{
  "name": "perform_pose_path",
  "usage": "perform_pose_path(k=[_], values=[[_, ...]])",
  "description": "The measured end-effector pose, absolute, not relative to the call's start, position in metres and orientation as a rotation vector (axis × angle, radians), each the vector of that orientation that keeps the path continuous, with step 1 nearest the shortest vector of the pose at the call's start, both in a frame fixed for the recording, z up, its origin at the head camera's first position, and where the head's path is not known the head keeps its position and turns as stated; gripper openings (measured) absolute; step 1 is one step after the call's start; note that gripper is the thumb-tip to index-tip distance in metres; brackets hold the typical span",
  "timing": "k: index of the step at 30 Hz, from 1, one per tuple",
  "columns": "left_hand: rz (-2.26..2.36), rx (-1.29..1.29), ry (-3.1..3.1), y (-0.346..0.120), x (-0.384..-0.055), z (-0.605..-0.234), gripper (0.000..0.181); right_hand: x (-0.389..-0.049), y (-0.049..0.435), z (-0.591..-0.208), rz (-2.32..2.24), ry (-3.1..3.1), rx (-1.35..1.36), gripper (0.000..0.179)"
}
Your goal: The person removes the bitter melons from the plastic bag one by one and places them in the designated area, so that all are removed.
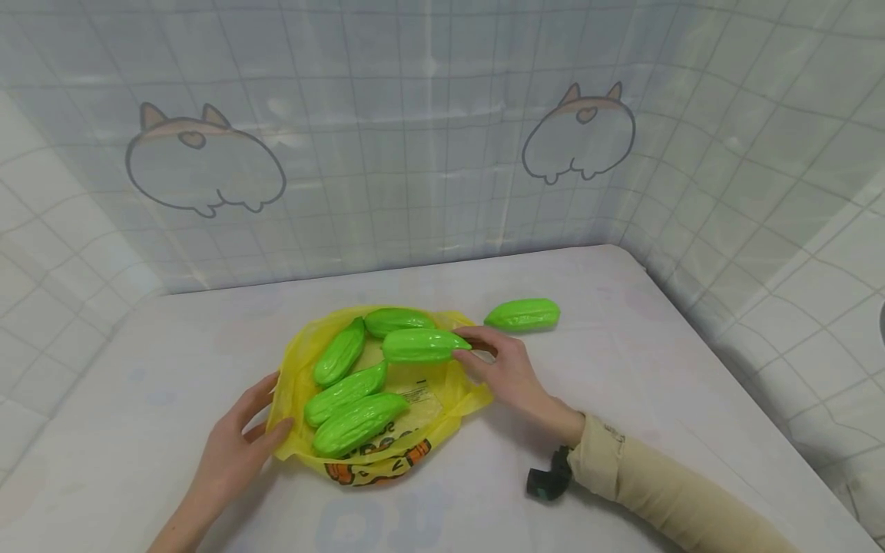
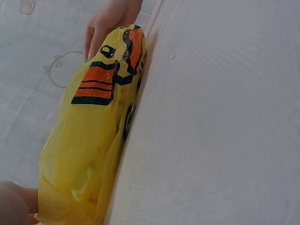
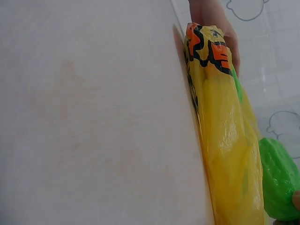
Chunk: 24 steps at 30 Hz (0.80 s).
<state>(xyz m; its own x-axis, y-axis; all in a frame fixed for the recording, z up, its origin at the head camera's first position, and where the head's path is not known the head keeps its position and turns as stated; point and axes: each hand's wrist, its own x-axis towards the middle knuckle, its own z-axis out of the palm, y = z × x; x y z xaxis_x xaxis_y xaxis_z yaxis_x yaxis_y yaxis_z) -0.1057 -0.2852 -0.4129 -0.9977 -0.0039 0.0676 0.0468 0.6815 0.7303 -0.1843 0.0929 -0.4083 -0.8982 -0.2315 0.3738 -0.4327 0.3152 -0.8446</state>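
A yellow plastic bag (image 1: 449, 415) lies wide open on the table, its printed front toward me. Inside rest several glossy green bitter melons (image 1: 359, 424). My right hand (image 1: 508, 369) pinches the pointed tip of another bitter melon (image 1: 422, 346), holding it level over the bag's right part; this held bitter melon (image 3: 277, 180) also shows beside the bag in the right wrist view. At the bag's left rim, my left hand (image 1: 238, 434) holds the plastic, thumb on the near side and fingers farther back. The left wrist view shows part of that hand (image 2: 16, 202) at the bag's edge.
One more bitter melon (image 1: 523, 315) lies on the white table (image 1: 622, 369), right of and behind the bag. A curtain (image 1: 415, 153) with a grid pattern and cartoon dog shapes hangs behind the table. A black device (image 1: 549, 478) sits at my right wrist.
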Motion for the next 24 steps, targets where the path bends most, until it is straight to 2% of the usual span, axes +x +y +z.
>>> perform_pose_path(k=[24], values=[[-1.235,-0.017,-2.834,-0.282,-0.103,-0.407,0.071,-0.177,0.134,-0.396,1.592,-2.382,0.595,0.035]])
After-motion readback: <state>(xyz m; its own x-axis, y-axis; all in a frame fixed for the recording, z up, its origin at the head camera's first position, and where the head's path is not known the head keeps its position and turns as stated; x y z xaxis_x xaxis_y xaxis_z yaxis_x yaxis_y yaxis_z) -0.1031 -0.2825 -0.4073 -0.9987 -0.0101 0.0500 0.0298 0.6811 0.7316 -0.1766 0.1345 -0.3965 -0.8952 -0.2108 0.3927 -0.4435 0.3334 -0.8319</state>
